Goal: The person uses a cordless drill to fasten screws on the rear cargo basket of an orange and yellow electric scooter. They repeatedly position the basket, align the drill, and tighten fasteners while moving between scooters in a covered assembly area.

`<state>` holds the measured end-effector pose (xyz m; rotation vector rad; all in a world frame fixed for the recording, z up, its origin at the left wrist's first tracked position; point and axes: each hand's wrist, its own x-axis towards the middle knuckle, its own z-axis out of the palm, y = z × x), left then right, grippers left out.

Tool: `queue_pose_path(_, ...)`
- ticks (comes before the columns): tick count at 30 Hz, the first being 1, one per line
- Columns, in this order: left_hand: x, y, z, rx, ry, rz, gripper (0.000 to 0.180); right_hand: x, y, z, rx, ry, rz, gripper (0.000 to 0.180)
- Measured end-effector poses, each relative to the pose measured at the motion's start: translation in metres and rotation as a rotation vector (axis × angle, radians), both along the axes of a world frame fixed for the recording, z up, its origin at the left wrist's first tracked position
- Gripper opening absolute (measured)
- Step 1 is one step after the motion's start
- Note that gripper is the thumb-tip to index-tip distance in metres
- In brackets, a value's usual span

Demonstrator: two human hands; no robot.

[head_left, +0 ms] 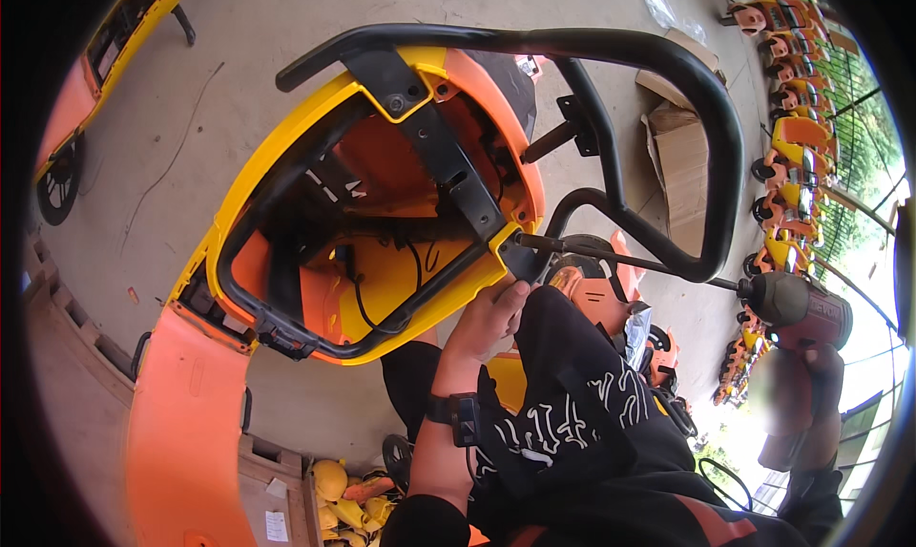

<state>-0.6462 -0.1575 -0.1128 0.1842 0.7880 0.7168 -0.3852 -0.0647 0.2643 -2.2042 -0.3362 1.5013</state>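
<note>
my right hand (pixel 822 380), lower right of frame, is wrapped round the power driver (pixel 806 310); its long bit (pixel 649 262) runs left & slightly up, to approx mid-frame, ending at/nr the yellow corner tab (pixel 503 251) of the body shell (pixel 250 177); contact unclear. my left hand (pixel 491 318) is nearer, w/ tab just above it, fingers curled; can't tell if they're pinching smth.

Brown folded cardboard (pixel 683 189) lies on the bare grey floor (pixel 229 89), with crumpled clear plastic film (pixel 658 1) beyond it. Orange-and-yellow wheeled vehicles (pixel 794 199) line the right side before green foliage (pixel 873 132); rounded yellow plastic pieces (pixel 331 480) are heaped at the lower edge.
</note>
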Motion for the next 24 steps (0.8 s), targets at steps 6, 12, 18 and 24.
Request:
queue_pose_path(6, -0.016, -0.005, 0.024, -0.096, 0.13, 0.182, 0.052, -0.034, 0.031, -0.002, 0.052, 0.048, 0.189, 0.074)
queue_pose_path(12, -0.001, 0.021, 0.015, -0.045, 0.09, -0.132, 0.045, -0.049, 0.019, 0.006, -0.042, -0.013, 0.002, 0.068)
queue_pose_path(18, -0.006, 0.006, 0.013, 0.034, 0.133, -0.002, 0.05, -0.033, 0.02, 0.014, -0.126, 0.052, 0.035, 0.067)
queue_pose_path(24, -0.004, -0.002, -0.003, -0.015, 0.117, 0.007, 0.044, -0.041, 0.018, 0.028, -0.207, -0.062, 0.154, 0.066)
